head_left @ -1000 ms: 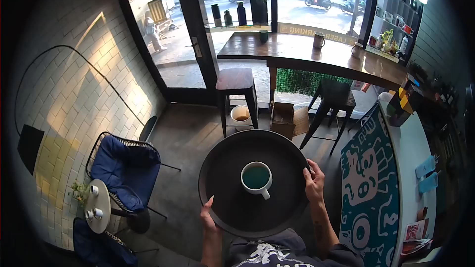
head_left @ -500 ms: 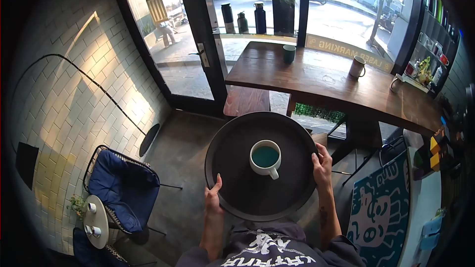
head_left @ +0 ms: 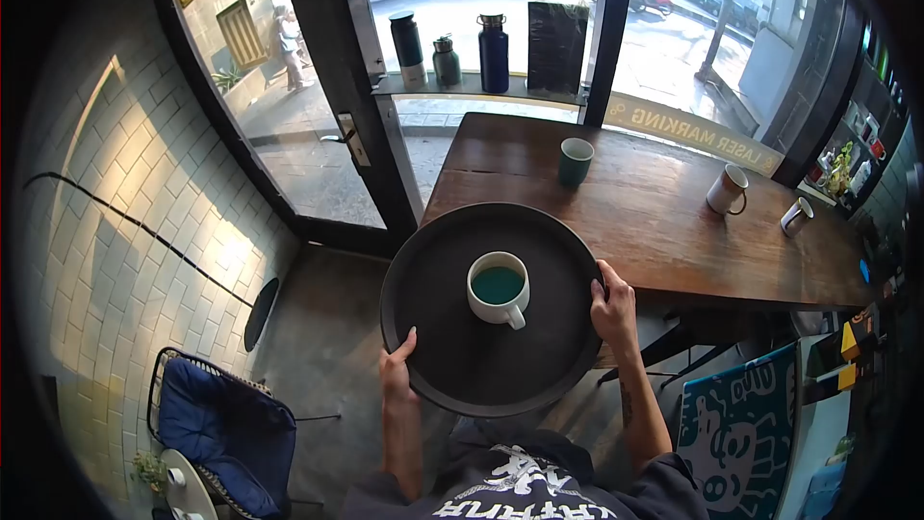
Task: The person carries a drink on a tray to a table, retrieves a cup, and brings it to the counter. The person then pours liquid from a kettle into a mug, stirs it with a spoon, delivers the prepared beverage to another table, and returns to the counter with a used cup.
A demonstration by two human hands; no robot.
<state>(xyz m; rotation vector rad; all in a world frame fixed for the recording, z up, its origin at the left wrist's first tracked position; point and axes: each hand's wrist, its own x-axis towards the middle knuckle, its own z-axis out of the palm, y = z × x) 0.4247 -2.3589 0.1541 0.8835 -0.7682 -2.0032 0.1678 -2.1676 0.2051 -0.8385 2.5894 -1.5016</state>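
A round black tray (head_left: 462, 356) is held level in front of me, its far edge overlapping the near left part of the wooden table (head_left: 645, 231). My left hand (head_left: 397, 366) grips the tray's left rim with the thumb on top. On the right rim, my right hand (head_left: 614, 306) holds it the same way, fingers mostly underneath. Near the tray's middle stands a white cup (head_left: 498, 289) with teal inside, its handle toward me. A green cup (head_left: 576, 162), a white mug (head_left: 728, 190) and a smaller mug (head_left: 797, 218) are on the table.
A glass door (head_left: 279, 87) is at the left, beside a shelf of bottles (head_left: 494, 53). A blue-cushioned chair (head_left: 226, 424) and small round table (head_left: 188, 491) stand lower left. At lower right is a counter with a teal patterned front (head_left: 736, 433). A person (head_left: 290, 46) is outside.
The wooden table and its cups have come closer, and the tray now overlaps the table's near edge in view. Both hands keep hold of the tray, with the white cup still on it.
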